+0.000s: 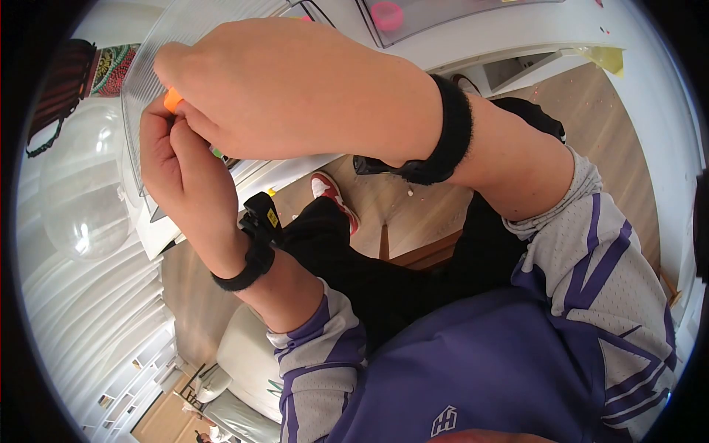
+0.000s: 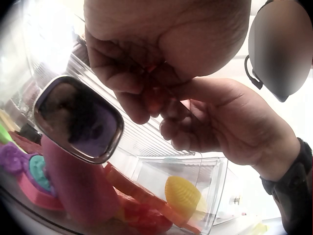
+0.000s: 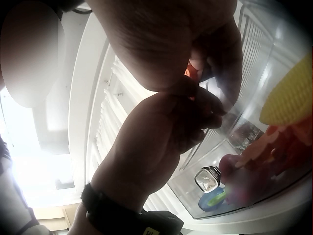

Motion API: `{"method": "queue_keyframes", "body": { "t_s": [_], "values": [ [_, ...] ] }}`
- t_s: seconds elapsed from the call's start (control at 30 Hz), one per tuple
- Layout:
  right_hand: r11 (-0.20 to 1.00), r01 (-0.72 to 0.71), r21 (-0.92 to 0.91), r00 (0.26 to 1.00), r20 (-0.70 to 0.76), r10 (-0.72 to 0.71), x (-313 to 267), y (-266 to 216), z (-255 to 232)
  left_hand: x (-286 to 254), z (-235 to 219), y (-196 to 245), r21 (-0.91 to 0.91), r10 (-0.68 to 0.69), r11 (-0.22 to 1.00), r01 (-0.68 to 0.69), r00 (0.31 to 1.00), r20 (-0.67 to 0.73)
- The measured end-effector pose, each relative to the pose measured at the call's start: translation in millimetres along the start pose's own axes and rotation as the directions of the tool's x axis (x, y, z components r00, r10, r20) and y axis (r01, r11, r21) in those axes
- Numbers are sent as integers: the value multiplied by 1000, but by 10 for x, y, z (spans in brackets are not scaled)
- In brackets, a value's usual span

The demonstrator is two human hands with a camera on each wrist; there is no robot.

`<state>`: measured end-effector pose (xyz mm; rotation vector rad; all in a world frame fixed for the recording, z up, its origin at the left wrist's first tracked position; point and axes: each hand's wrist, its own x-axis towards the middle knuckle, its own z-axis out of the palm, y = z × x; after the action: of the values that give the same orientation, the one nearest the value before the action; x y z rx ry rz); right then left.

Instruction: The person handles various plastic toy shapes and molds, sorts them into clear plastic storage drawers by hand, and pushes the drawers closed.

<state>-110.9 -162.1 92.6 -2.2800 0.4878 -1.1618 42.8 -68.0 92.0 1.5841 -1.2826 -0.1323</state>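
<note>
Both hands meet at the upper left of the head view, around a small orange piece [image 1: 173, 100]. The right hand [image 1: 310, 88] reaches in from above and pinches it. From below, the left hand [image 1: 192, 162] pinches at the same piece with bent fingers. Most of the piece is hidden by the fingers; a bit of orange [image 3: 190, 72] shows between the hands in the right wrist view. Beneath the hands, a clear plastic box [image 2: 218, 188] holds a ridged yellow toy piece [image 2: 182, 198], orange-red pieces [image 2: 142, 215] and a pink object [image 2: 78, 191] with a square silver-framed mirror [image 2: 78, 122].
A clear tray [image 1: 450, 16] with a pink round cup [image 1: 387, 15] is on the white table [image 1: 532, 29]. At the left are a large transparent balloon [image 1: 85, 184] and a patterned item [image 1: 114, 70]. The person's legs and a red-white shoe [image 1: 336, 199] are below.
</note>
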Motion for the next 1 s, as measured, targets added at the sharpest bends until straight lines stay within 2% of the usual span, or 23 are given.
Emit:
{"method": "queue_keyframes", "body": {
  "t_s": [0.67,1.0],
  "values": [
    [1000,12,-17,1000,-9,-12,5,1,4,-2,3,-18,-12,12,1000,-12,1000,3],
    [1000,-27,3,999,24,27,19,-16,-12,-4,3,-30,-16,11,1000,-11,1000,7]
  ]
}}
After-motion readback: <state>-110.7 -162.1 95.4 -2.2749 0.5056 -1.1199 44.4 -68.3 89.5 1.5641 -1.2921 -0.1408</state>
